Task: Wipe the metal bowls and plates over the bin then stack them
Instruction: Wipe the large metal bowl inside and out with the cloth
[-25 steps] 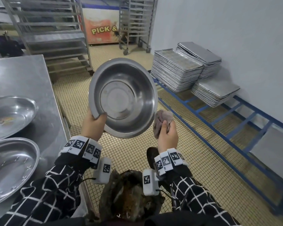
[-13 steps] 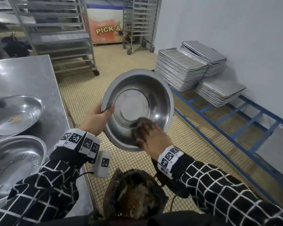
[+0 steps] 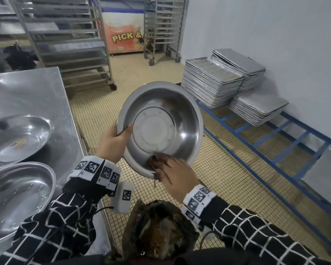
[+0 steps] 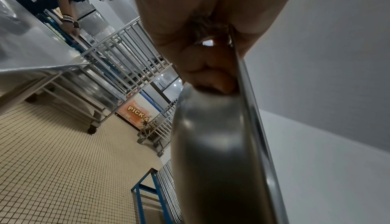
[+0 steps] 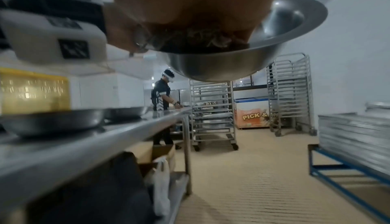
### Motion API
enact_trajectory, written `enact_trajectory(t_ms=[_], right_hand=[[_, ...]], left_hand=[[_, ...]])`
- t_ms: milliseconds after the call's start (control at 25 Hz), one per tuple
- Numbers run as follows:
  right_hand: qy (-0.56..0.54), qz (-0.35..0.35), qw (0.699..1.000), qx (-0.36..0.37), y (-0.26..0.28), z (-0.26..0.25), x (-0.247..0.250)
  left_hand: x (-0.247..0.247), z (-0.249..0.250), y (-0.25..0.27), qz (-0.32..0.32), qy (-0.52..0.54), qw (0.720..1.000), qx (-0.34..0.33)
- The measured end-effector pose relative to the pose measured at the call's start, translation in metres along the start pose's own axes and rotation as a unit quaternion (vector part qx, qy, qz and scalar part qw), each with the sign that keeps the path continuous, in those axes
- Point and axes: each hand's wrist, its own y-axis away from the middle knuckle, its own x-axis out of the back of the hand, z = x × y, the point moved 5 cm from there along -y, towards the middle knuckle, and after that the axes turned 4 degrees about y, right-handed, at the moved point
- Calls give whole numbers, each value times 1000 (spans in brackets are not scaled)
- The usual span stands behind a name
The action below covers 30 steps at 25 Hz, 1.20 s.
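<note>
A round metal bowl [image 3: 161,129] is held tilted toward me above the bin [image 3: 159,232]. My left hand [image 3: 113,142] grips its left rim, thumb inside the bowl; the left wrist view shows my fingers [image 4: 211,77] curled behind the bowl [image 4: 215,161]. My right hand [image 3: 174,173] presses a dark cloth [image 3: 155,159] against the lower inside wall of the bowl, near the rim. In the right wrist view the cloth [image 5: 200,39] is bunched under my palm inside the bowl [image 5: 232,61]. Two metal plates [image 3: 17,138] [image 3: 15,196] lie on the steel table [image 3: 36,92] at my left.
Stacks of baking trays [image 3: 210,81] sit on a blue frame [image 3: 275,142] along the right wall. Wheeled tray racks [image 3: 69,44] and a chest freezer [image 3: 122,37] stand behind. Another person [image 5: 162,104] works at the table's far end. Tiled floor [image 3: 218,173] lies between.
My right hand brought the cloth from beside the bowl into it, then drew it down from near the middle to the lower rim. The bowl shifted right and tilted a little.
</note>
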Motion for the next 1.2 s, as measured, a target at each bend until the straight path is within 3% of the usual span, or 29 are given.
enact_trajectory(t_ms=[160, 280, 480, 600, 760, 1000, 1200], right_hand=[[231, -132, 962, -55, -16, 62, -3], [267, -81, 955, -98, -34, 94, 9], [127, 95, 979, -131, -43, 107, 33], [8, 170, 967, -187, -37, 113, 41], [-121, 233, 940, -217, -26, 124, 51], [-247, 222, 895, -298, -7, 131, 42], [-307, 273, 817, -405, 24, 114, 30]], left_hand=[[-3, -13, 3, -38, -18, 999, 27], [-8, -19, 8, -48, -4, 997, 59], [-8, -23, 7, -49, 18, 995, 83], [-10, -28, 11, -68, 26, 993, 95], [-10, -31, 15, -69, 49, 991, 104], [-11, -35, 12, -54, 77, 990, 104], [-20, -35, 16, -12, 106, 991, 86]])
